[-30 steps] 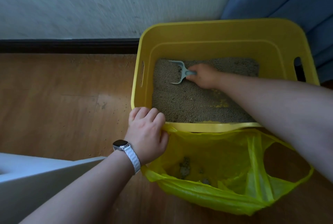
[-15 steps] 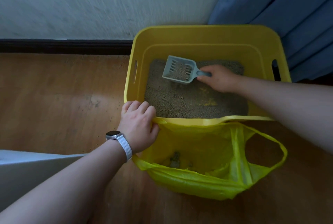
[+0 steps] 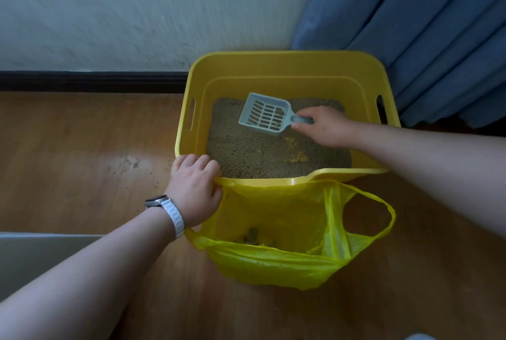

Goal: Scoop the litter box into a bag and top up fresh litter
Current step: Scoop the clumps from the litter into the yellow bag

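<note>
Gripping the grey slotted scoop [image 3: 264, 115] by its short handle with the right hand [image 3: 325, 127], fingers curled round it, over the far half of the yellow litter box [image 3: 290, 56]. Holding it apparently clear of the litter [image 3: 246, 153], with only a small clump or two showing against the slots near the handle end. Keeping its long axis across the box, handle to the right, open lip to the left. Clamping the rim of the yellow plastic bag [image 3: 273, 265] against the box's near-left corner with the left hand [image 3: 193, 189], fingers hooked over the edge. Hands well apart, much of the litter between them. Leaving the bag mouth gaping just outside the box's near wall, a few dark clumps [image 3: 252, 234] at its bottom. Judging from this: next, bringing the scoop toward and over the near wall, then tipping it lip-down into the bag. A job for the right hand alone, with the left needed to keep the mouth open.
</note>
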Available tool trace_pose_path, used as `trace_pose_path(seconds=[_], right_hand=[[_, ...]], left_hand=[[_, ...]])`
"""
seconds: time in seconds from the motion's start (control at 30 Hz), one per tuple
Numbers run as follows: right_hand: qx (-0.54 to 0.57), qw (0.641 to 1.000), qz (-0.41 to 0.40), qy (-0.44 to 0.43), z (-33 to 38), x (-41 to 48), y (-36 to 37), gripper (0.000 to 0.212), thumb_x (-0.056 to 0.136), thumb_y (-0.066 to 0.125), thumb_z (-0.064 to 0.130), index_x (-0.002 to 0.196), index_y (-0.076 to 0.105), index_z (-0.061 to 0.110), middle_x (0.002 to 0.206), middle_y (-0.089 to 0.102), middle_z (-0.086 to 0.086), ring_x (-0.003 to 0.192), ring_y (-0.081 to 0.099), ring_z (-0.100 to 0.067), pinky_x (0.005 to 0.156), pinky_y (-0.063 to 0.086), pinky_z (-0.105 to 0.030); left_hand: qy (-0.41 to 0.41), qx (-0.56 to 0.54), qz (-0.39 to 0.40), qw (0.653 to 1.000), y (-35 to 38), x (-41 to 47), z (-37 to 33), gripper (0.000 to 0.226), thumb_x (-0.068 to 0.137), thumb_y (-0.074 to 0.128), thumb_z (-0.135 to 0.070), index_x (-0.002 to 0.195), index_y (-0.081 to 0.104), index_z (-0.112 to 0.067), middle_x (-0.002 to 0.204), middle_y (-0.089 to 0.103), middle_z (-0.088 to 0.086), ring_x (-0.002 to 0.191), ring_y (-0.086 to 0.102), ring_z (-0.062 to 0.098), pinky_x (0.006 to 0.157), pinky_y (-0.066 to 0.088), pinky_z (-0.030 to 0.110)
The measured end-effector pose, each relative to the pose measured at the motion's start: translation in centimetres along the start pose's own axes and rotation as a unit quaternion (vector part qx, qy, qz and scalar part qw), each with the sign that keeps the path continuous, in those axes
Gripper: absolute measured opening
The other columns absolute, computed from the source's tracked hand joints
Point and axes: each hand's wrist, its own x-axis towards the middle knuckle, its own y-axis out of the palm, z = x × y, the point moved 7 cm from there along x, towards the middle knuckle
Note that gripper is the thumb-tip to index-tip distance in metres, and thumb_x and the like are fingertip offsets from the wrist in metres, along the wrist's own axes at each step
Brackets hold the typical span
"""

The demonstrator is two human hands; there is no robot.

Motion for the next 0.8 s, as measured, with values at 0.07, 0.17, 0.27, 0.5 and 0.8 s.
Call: trace_pose_path(seconds=[0.07, 0.17, 0.27, 0.5, 0.8], right_hand=[[-0.023, 1.000, -0.003, 0.003, 0.1, -0.3, -0.2, 0.026, 0.098, 0.050, 0.043, 0.111, 0.065, 0.026, 0.075, 0.061, 0.003, 0.066, 0.056, -0.017, 0.059, 0.042, -0.032], [-0.056, 0.997, -0.050, 0.022, -0.1, -0.8, -1.0, 0.027, 0.097, 0.048, 0.045, 0.104, 0.065, 0.025, 0.077, 0.062, 0.002, 0.072, 0.059, -0.021, 0.066, 0.049, -0.037], [-0.070, 0.996, -0.058, 0.010, 0.5, -2.0, -1.0, 0.028, 0.097, 0.047, 0.047, 0.102, 0.063, 0.024, 0.080, 0.063, 0.000, 0.072, 0.059, -0.022, 0.066, 0.049, -0.038], [-0.177, 0.974, -0.085, -0.111, 2.9, -7.1, -1.3, 0.034, 0.097, 0.045, 0.051, 0.117, 0.051, 0.024, 0.082, 0.064, -0.002, 0.068, 0.058, -0.026, 0.054, 0.040, -0.033], [-0.263, 0.852, -0.153, -0.426, 4.9, -13.2, 2.1, 0.028, 0.095, 0.049, 0.035, 0.088, 0.066, 0.014, 0.066, 0.058, -0.003, 0.056, 0.059, -0.027, 0.045, 0.042, -0.033]], left_hand=[[-0.002, 0.004, 0.008, 1.000, 0.1, 0.0, 0.0, 0.019, 0.074, 0.045, -0.034, 0.079, 0.056, -0.019, 0.077, 0.053, -0.001, 0.075, 0.051, 0.028, 0.085, 0.038, 0.042], [-0.003, 0.005, 0.022, 1.000, 0.4, -0.1, 0.2, 0.014, 0.074, 0.052, -0.030, 0.080, 0.056, -0.019, 0.079, 0.054, 0.000, 0.077, 0.052, 0.028, 0.086, 0.038, 0.043], [0.004, 0.004, 0.031, 0.999, 0.3, 0.0, 0.2, 0.015, 0.074, 0.052, -0.030, 0.081, 0.057, -0.018, 0.080, 0.054, 0.000, 0.078, 0.052, 0.028, 0.088, 0.038, 0.044], [-0.004, 0.001, 0.030, 1.000, 0.1, 0.1, 0.1, 0.017, 0.075, 0.051, -0.032, 0.084, 0.059, -0.019, 0.081, 0.054, 0.000, 0.079, 0.052, 0.027, 0.089, 0.038, 0.045], [-0.008, 0.006, 0.011, 1.000, 0.1, 0.1, 0.0, 0.024, 0.072, 0.046, -0.035, 0.083, 0.058, -0.017, 0.078, 0.055, 0.003, 0.075, 0.052, 0.030, 0.082, 0.040, 0.043]])
